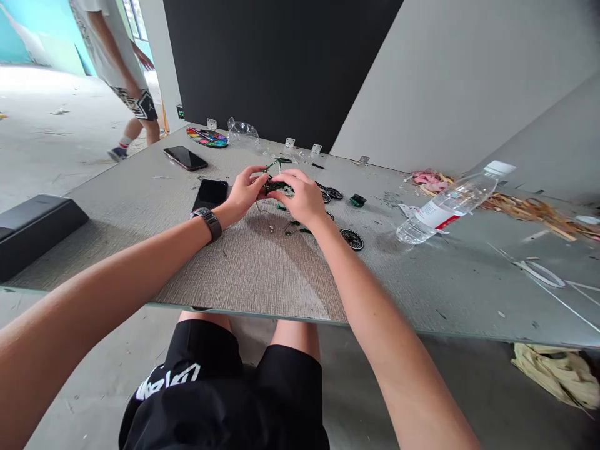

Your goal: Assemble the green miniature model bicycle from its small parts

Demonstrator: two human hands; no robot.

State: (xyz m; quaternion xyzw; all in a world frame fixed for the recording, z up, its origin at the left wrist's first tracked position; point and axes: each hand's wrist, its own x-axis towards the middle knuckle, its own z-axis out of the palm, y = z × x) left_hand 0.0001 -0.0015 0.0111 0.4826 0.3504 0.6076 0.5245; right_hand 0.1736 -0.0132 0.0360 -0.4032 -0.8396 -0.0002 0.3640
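Note:
My left hand [244, 192] and my right hand [304, 195] meet over the middle of the table, fingers bent in a pinch. Between them is a small model bicycle frame [280, 162], dark green, its thin tubes rising past the fingertips. My fingers hide its lower part. Tiny black bicycle wheels [352, 239] lie to the right of and beneath my right wrist. Further right sits a small dark green basket-like piece [357, 200]. Loose green and metal bits [292, 227] are scattered just below my hands. A black phone [213, 190] lies beside my left hand.
Left are another phone [185, 158], a paint palette [207, 138] and a black wedge-shaped case [40, 228]. Clear plastic packaging [242, 132] lies behind. A tilted water bottle [445, 205], wood strips [534, 212] and white ties [541, 273] are right. A person [117, 62] walks beyond the table.

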